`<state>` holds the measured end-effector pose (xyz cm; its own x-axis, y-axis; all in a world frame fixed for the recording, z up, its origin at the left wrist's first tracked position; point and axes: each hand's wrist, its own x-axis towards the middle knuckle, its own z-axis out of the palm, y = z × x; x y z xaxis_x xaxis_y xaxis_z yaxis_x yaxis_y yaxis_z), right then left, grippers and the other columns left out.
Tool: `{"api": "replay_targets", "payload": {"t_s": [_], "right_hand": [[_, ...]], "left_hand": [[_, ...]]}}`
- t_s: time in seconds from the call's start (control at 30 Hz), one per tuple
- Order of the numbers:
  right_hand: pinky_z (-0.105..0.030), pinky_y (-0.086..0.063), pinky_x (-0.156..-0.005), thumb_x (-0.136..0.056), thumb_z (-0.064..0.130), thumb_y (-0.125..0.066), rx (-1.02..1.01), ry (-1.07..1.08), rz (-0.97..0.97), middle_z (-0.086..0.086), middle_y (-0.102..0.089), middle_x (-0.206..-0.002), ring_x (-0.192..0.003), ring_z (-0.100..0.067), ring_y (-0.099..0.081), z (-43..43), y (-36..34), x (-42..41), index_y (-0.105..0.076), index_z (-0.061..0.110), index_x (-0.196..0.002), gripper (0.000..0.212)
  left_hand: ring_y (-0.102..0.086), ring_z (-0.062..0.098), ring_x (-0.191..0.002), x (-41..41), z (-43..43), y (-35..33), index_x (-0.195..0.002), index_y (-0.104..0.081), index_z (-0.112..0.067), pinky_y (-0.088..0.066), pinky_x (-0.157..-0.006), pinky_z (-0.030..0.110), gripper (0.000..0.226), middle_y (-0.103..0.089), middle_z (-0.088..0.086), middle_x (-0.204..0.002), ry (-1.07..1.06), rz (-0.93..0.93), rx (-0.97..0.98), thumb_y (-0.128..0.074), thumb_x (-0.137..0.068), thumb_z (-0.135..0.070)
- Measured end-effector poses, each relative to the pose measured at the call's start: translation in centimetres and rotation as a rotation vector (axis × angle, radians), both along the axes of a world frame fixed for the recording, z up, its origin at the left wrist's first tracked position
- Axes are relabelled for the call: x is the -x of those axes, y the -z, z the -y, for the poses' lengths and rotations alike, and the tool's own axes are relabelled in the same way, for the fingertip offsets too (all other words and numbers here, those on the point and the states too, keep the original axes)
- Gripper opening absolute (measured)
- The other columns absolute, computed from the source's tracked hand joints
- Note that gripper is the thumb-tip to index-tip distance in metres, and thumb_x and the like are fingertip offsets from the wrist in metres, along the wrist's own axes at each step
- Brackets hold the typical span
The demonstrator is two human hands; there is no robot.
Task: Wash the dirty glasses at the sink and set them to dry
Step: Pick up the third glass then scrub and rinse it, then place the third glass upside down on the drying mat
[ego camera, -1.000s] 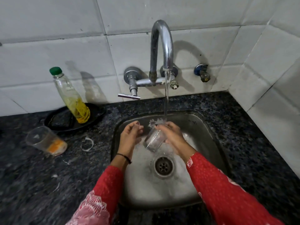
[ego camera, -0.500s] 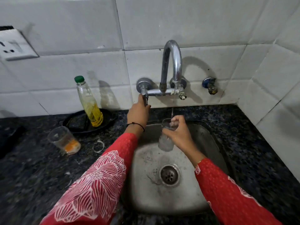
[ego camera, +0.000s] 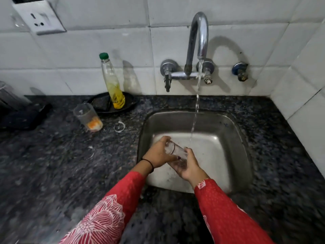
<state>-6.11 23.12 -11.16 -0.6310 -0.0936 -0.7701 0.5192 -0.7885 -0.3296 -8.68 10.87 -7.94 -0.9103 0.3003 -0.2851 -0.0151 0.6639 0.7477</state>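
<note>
2 red, white-patterned sleeves (ego camera: 109,219) reach over the speckled dark stone desk (ego camera: 52,173). Both hands hold 1 smooth clear glass (ego camera: 175,152), tilted on its side above the basin of the steel sink (ego camera: 233,131). The left hand (ego camera: 158,154) curls its fingers round the upper end and the right hand (ego camera: 189,168) grips the lower end. A thin water stream (ego camera: 195,117) falls just right of the glass. Farther left on the desk stands a dirty glass (ego camera: 88,117) with orange residue, near a black oval tray (ego camera: 100,104) carrying a slim green-capped bottle (ego camera: 112,85). A curved chrome tap (ego camera: 197,37) rises from white tiles (ego camera: 105,41).
</note>
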Motion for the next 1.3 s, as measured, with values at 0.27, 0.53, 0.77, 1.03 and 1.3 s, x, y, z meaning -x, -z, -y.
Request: {"api": "replay_targets", "payload": {"t_s": [0.27, 0.53, 0.77, 1.03, 1.3], "right_hand": [[-0.045, -0.058, -0.054, -0.098, 0.041, -0.044, -0.178, -0.276, -0.097, -0.015, -0.056, -0.092, -0.074, -0.034, -0.065, 0.6, -1.7, -1.6, -0.041, 0.005, -0.115, 0.039], [-0.030, -0.047, -0.082, -0.080, 0.014, -0.065, -1.331, -0.709, -0.495, 0.000, -0.046, -0.132, -0.110, -0.019, -0.051, 0.3, -3.9, -1.7, -0.044, 0.023, -0.131, 0.055], [-0.035, -0.043, -0.101, -0.064, 0.006, -0.079, -1.628, -0.350, -1.128, -0.001, -0.056, -0.126, -0.118, -0.021, -0.051, 10.7, -9.9, 2.8, -0.052, 0.015, -0.129, 0.071], [-0.029, -0.044, -0.102, -0.066, 0.005, -0.078, -1.415, -0.044, -1.467, -0.012, -0.051, -0.122, -0.113, -0.019, -0.054, 32.2, -16.3, 15.4, -0.054, 0.003, -0.122, 0.061], [-0.038, -0.054, -0.078, -0.059, 0.030, -0.086, -1.104, -0.426, -1.103, -0.003, -0.069, -0.093, -0.082, -0.016, -0.064, 51.5, -11.9, 27.9, -0.059, 0.023, -0.098, 0.048]], "left_hand": [[-0.058, 0.011, -0.090, -2.6, 2.9, -0.7, -0.117, -0.052, -0.020, -0.042, -0.070, 0.012, 0.063, -0.058, -0.007, -0.100, -0.221, -0.188, -0.152, -0.086, -0.064, -0.023], [-0.054, 0.006, -0.105, -2.5, 5.5, -3.9, -0.127, -0.044, -0.026, -0.044, -0.082, 0.015, 0.075, -0.054, -0.009, -0.116, -0.177, -0.255, -0.188, -0.085, -0.064, -0.024], [-0.051, 0.001, -0.116, 0.0, 13.2, -11.4, -0.136, -0.040, -0.018, -0.038, -0.096, 0.007, 0.080, -0.054, -0.001, -0.130, -0.055, -0.537, -0.264, -0.080, -0.067, -0.010], [-0.053, 0.009, -0.119, 8.1, 32.4, -16.8, -0.134, -0.040, -0.016, -0.047, -0.101, 0.025, 0.077, -0.050, 0.005, -0.133, -0.372, -0.786, -0.442, -0.082, -0.069, -0.013], [-0.053, 0.023, -0.124, 19.6, 50.4, -13.1, -0.134, -0.045, 0.001, -0.042, -0.107, 0.039, 0.059, -0.054, 0.016, -0.134, -0.633, -0.444, -0.426, -0.071, -0.082, -0.013]]}}
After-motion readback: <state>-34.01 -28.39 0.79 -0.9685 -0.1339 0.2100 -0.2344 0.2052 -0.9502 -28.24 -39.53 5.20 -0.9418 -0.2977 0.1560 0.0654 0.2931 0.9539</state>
